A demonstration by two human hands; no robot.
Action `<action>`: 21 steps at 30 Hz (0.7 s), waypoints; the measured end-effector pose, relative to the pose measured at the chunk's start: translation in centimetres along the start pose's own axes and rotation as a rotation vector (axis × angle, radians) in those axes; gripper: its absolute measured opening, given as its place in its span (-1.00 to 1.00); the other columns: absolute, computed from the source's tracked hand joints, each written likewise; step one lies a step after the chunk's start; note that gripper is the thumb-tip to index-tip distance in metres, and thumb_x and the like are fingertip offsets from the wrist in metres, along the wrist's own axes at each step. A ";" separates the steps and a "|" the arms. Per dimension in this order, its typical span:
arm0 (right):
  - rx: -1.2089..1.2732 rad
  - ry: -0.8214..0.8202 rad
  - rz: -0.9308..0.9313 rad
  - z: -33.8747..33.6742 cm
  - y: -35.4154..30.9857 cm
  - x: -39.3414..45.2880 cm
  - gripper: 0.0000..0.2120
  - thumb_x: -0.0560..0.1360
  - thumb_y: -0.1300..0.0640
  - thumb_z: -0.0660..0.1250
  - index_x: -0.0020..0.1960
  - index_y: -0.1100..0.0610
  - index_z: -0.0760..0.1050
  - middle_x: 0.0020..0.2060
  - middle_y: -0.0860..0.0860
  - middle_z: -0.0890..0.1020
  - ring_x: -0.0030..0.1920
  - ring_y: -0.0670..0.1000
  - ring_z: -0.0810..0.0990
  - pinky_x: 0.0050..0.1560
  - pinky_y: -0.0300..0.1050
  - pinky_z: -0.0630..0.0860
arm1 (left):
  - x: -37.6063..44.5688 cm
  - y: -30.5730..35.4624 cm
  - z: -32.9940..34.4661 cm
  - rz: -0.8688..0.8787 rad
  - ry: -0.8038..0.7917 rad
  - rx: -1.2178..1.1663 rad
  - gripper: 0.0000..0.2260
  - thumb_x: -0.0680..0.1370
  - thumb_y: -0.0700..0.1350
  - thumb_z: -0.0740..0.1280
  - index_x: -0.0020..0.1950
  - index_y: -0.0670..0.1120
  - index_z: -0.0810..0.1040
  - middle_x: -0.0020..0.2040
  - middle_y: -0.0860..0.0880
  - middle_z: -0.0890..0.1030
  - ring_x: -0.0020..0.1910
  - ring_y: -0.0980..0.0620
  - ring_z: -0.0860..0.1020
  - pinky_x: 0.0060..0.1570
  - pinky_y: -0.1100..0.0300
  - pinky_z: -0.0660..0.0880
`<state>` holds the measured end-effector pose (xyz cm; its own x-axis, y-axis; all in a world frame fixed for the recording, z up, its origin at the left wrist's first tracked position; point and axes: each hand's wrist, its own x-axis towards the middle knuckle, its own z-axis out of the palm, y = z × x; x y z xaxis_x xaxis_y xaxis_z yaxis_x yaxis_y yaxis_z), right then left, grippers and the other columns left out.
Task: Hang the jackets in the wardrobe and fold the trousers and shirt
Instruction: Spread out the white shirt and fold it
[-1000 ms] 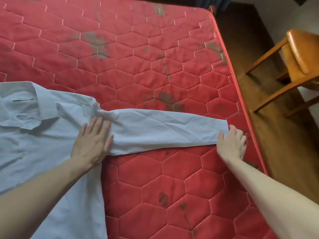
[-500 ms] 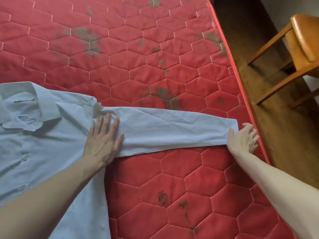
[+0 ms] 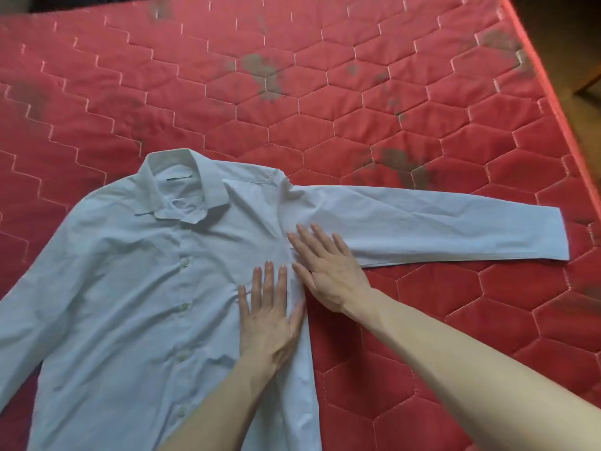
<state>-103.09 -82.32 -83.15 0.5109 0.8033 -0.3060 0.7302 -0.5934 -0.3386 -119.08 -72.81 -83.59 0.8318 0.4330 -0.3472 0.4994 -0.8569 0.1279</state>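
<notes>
Shirt (image 3: pixel 130 288), pale blue, buttoned, front up, spread flat on the red quilted bed (image 3: pixel 455 320). Nearest, left hand (image 3: pixel 270 317) pressed palm down on the chest panel close to the side seam, fingers (image 3: pixel 269 281) straight and slightly spread, gripping nothing. Just beyond and touching it, right hand (image 3: pixel 331 271) flat across the armpit where the sleeve (image 3: pixel 439 229) joins the body, fingers straight too, tips on a knot of creases. Further out, that sleeve stretched sideways toward the bed edge, cuff (image 3: pixel 559 236) short of the drop to the floor (image 3: pixel 569 43). Far side: collar (image 3: pixel 182 196) open and a little rumpled.

Likely stage: smoothing before the first fold. Risks, as judged from here: pushing both palms toward each other, bunching the armpit wrinkles into a hard crease instead of clearing them; folding the sleeve in without a held shoulder line, leaving a crooked fold; dragging cloth over the stained patches (image 3: pixel 263 73) of the bed, possibly soiling pale fabric.
</notes>
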 end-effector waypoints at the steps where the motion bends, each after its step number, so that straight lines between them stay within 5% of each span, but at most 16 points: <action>1: 0.001 -0.054 0.047 0.5 -0.6 0.4 -0.39 0.72 -0.21 -0.10 0.70 -0.12 -0.19 0.69 -0.12 -0.19 0.68 -0.02 -0.26 0.66 0.11 -0.21 | -0.4 -0.4 0.2 0.018 0.002 -0.003 -0.32 0.64 0.27 -0.06 0.68 -0.05 0.13 0.69 -0.13 0.09 0.67 -0.17 0.06 0.61 -0.23 0.01; 5: -0.052 -0.074 0.337 0.6 0.2 1.0 -0.33 0.68 -0.33 -0.15 0.66 -0.17 -0.38 0.64 -0.10 -0.39 0.64 0.01 -0.41 0.63 0.14 -0.30 | -0.9 -3.1 0.1 0.173 0.041 -0.027 -0.42 0.66 0.18 0.03 0.64 -0.02 0.31 0.65 -0.10 0.22 0.63 -0.19 0.21 0.52 -0.18 0.05; 11: -0.101 -0.081 0.478 -2.1 -1.3 2.1 -0.35 0.70 -0.26 -0.16 0.70 -0.06 -0.23 0.70 -0.02 -0.21 0.69 0.05 -0.22 0.64 0.19 -0.13 | -1.5 -11.5 0.4 0.331 0.116 0.022 -0.46 0.63 0.12 0.14 0.57 -0.05 0.45 0.60 -0.11 0.36 0.57 -0.17 0.35 0.46 -0.17 0.20; 16: -0.151 0.253 0.035 0.4 -12.4 5.0 -0.49 0.74 0.00 0.06 0.67 0.07 0.21 0.66 0.08 0.20 0.66 0.14 0.17 0.58 0.20 0.22 | -2.9 -20.7 -0.4 0.369 0.139 0.040 -0.45 0.64 0.13 0.12 0.55 -0.08 0.46 0.58 -0.11 0.39 0.55 -0.12 0.39 0.47 -0.10 0.35; 21: -0.093 0.177 -0.137 6.1 -25.8 11.0 -0.49 0.72 0.03 0.17 0.66 -0.02 0.23 0.67 0.01 0.20 0.67 0.09 0.15 0.58 0.14 0.21 | -5.6 -31.6 -1.8 0.306 0.184 0.077 -0.46 0.64 0.13 0.11 0.54 -0.09 0.47 0.55 -0.12 0.44 0.53 -0.10 0.43 0.39 -0.12 0.49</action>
<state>-119.06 -58.49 -83.21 0.4700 0.8770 -0.0996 0.8325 -0.4779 -0.2803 -139.08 -47.60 -84.03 0.9732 0.1901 -0.1292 0.2064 -0.9701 0.1277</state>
